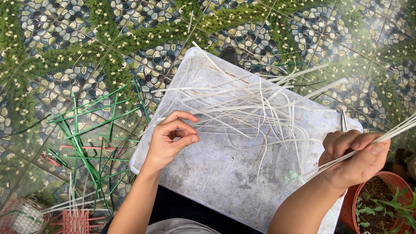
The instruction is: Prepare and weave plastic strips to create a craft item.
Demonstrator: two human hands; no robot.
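A white, scuffed plastic board point(221, 173) lies across my lap, with several thin white strips point(255, 108) tangled on its far half. My right hand point(355, 158) is closed around a bundle of white strips point(398, 128) that runs out past the right edge. My left hand point(171, 141) hovers over the board's left side, thumb and forefinger pinched on one thin white strip point(225, 133) that runs to the right.
Green strips point(84, 143) and a few pink ones lie scattered on the pebble-and-flower patterned floor at left. Two small woven baskets, pink point(73, 221) and white point(19, 214), sit at bottom left. A terracotta pot with a plant point(383, 203) stands at bottom right.
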